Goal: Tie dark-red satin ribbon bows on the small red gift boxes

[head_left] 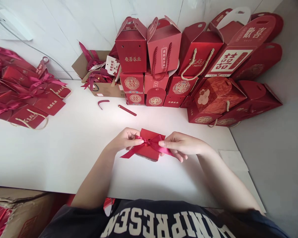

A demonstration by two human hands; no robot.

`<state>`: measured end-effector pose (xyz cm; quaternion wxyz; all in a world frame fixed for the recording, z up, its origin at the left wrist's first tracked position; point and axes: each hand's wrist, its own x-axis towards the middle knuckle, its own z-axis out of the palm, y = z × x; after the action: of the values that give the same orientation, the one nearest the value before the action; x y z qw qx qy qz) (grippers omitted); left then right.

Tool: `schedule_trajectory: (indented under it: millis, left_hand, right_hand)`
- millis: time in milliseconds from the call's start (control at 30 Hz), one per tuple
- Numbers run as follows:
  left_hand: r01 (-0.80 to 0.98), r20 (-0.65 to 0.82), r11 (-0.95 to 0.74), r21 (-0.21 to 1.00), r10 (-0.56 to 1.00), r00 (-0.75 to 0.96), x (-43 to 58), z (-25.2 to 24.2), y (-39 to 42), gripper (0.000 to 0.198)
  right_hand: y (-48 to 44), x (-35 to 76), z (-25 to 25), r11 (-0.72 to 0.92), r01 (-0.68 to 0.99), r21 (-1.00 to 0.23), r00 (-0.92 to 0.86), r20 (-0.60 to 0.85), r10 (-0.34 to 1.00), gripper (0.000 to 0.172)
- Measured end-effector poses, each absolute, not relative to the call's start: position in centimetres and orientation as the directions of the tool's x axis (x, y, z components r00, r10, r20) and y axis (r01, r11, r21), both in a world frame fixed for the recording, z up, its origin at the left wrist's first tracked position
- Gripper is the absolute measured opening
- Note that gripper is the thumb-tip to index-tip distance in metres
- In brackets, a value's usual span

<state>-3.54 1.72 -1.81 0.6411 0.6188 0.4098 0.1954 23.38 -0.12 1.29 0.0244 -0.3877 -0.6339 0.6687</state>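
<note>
A small red gift box (149, 152) is in front of me at the middle of the white table. Across its top lies a shiny crimson ribbon (131, 153) tied in a bow, with its tails hanging to both sides. My left hand (127, 138) pinches the bow's left loop between thumb and fingers. On the other side, my right hand (182, 144) grips the right loop with thumb and forefinger, the other fingers loosely spread. The underside of the box is hidden.
Red gift boxes (131, 56) stand stacked along the back wall and to the right. More ribboned boxes (49, 102) pile up at the left. A cardboard box (109, 89) holds ribbons and tags. Two red strips (127, 110) lie before it. A large carton (27, 211) stands lower left.
</note>
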Motion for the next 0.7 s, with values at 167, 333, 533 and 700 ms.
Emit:
schedule_trajectory:
  millis: [167, 333, 533, 700]
  left_hand:
    - [0.234, -0.293, 0.192, 0.953, 0.779, 0.554, -3.2, -2.4, 1.6, 0.041]
    - [0.266, -0.273, 0.146, 0.953, 0.796, 0.541, -2.6, -2.2, 1.2, 0.043]
    - [0.285, -0.227, 0.085, 0.955, 0.829, 0.511, -2.0, -2.1, 0.9, 0.047]
    - [0.266, -0.208, 0.076, 0.961, 0.833, 0.513, -1.8, -2.2, 0.8, 0.048]
  right_hand:
    - [-1.5, 21.5, 1.0, -0.222, 0.478, -0.85, -0.55, -0.486, 0.679, 0.049]
    - [-1.8, 21.1, 0.9, -0.117, 0.467, -0.877, -0.541, -0.388, 0.746, 0.041]
    - [-1.7, 21.5, 1.5, 0.065, 0.511, -0.857, -0.55, -0.268, 0.791, 0.037]
    - [-1.0, 23.7, 2.1, 0.051, 0.585, -0.809, -0.678, -0.453, 0.579, 0.033]
